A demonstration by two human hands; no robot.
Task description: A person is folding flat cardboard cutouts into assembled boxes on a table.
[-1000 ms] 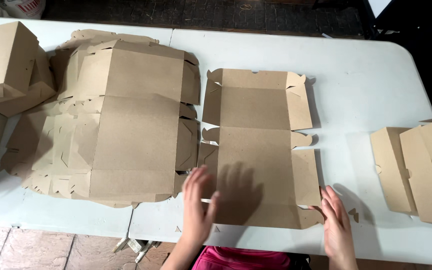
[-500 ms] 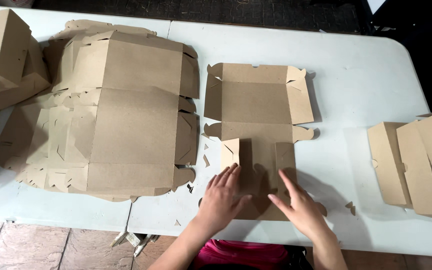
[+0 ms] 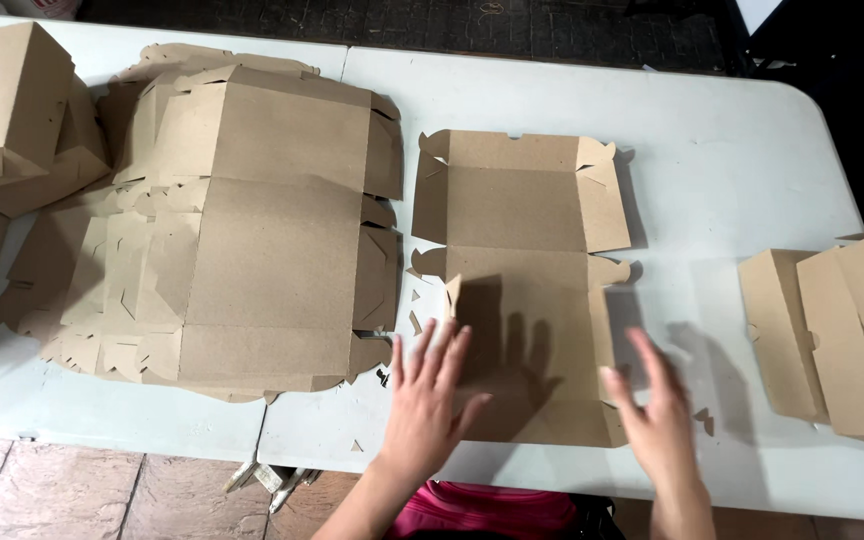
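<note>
I hold my left hand [image 3: 430, 395] and right hand [image 3: 657, 415] open, flat against the box blank [image 3: 522, 290] between them; uneven pressure could crease it crooked.

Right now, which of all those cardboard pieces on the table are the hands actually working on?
The single flat cutout lying alone at the table's middle, between both hands; the thick stack lies untouched to its left.

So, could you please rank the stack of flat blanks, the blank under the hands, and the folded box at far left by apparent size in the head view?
1. Stack of flat blanks, largest.
2. Blank under the hands.
3. Folded box, smallest, though the frame cuts it off.
</note>
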